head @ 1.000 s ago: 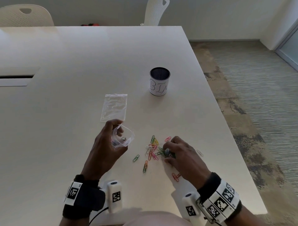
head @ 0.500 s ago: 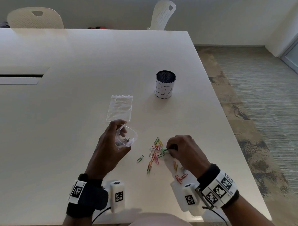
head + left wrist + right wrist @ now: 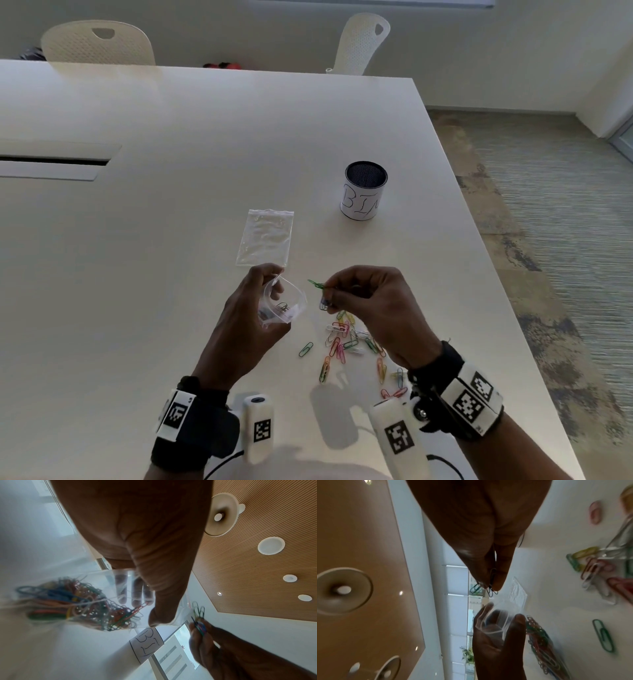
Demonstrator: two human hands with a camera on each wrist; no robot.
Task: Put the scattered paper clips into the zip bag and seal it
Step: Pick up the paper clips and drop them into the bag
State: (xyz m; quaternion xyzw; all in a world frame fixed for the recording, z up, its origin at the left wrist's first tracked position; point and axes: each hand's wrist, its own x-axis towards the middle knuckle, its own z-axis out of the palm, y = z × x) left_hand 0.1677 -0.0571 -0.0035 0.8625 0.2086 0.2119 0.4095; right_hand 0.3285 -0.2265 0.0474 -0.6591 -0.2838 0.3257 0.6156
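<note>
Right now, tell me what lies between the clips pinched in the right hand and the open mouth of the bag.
Nothing: in the head view only bare table shows between the pinched clips and the bag's mouth.

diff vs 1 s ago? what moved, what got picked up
The right hand left the clip pile on the table, lifted and moved left toward the open zip bag, now pinching a few paper clips it gathered. Unchanged: the left hand holds the bag's mouth open, the spare bag and bin cup sit where they were.
</note>
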